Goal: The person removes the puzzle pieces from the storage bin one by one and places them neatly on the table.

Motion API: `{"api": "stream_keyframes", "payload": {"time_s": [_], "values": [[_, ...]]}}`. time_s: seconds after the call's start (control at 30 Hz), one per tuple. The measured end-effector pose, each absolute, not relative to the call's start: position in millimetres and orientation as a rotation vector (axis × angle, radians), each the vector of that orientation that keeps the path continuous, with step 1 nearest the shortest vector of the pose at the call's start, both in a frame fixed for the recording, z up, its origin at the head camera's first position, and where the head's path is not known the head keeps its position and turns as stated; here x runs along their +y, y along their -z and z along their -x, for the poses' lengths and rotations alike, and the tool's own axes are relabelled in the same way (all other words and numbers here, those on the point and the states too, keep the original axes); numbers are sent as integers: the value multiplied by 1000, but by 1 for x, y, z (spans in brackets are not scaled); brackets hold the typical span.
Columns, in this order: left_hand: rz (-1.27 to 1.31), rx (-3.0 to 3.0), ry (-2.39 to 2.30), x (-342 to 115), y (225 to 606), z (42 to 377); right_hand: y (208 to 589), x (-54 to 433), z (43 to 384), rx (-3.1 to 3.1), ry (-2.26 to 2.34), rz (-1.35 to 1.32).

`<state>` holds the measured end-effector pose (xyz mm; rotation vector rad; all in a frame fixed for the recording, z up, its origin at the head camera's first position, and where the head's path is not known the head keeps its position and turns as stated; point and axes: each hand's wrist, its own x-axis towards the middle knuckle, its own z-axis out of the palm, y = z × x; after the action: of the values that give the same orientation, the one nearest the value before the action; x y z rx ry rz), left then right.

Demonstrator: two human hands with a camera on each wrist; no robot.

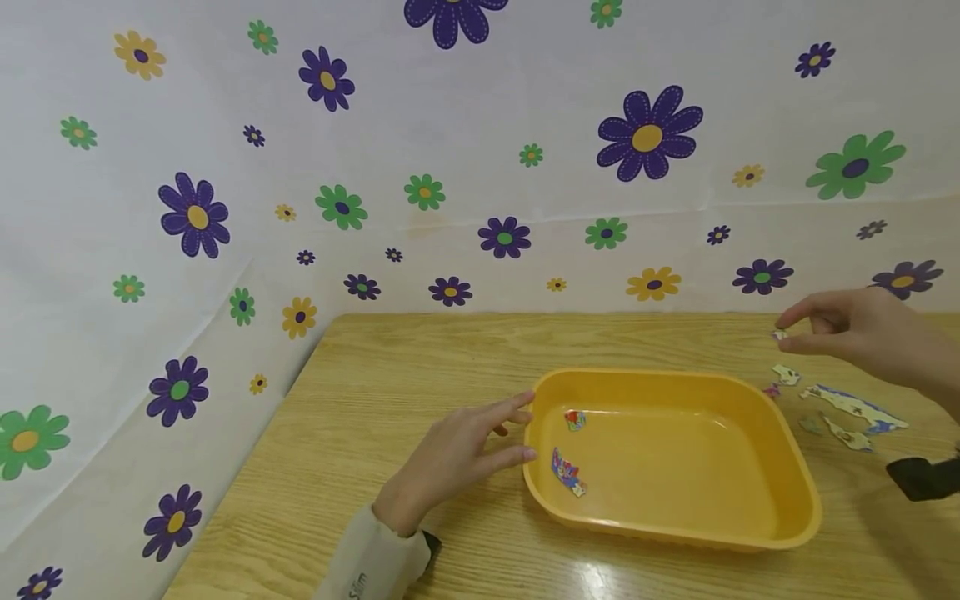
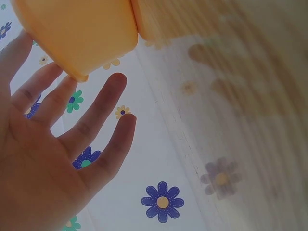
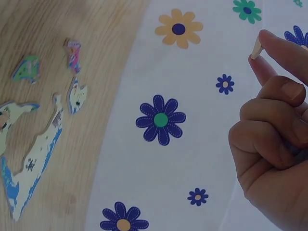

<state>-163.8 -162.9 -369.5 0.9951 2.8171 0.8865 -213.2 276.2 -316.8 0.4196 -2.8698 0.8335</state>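
My right hand (image 1: 862, 337) is raised over the table to the right of the basin, pinching a small puzzle piece (image 1: 780, 334) between thumb and index finger. In the right wrist view that piece (image 3: 256, 49) shows edge-on and thin. My left hand (image 1: 461, 450) rests its fingertips on the left rim of a yellow plastic basin (image 1: 675, 533), fingers mostly straight and spread. Inside the basin, near its left end, lie a small red and green puzzle piece (image 1: 575, 420) and a longer blue, red and purple one (image 1: 567, 473).
Right of the basin several loose puzzle pieces lie on the wooden table (image 1: 420, 358), among them a long cream and blue one (image 1: 855, 406) and a smaller cream one (image 1: 786, 375). A flower-patterned white sheet (image 1: 465, 125) hangs behind and along the left side.
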Motion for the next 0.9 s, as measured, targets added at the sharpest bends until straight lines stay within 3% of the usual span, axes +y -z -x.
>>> {"api": "stream_keyframes", "payload": {"time_s": [0.63,0.9], "values": [[-994,2825,-875,-162,367,163,332,311,202,-2914,-731,-341],[-979,2826,-876,-163,369,162,347,326,200,-2798,-884,-324]]}}
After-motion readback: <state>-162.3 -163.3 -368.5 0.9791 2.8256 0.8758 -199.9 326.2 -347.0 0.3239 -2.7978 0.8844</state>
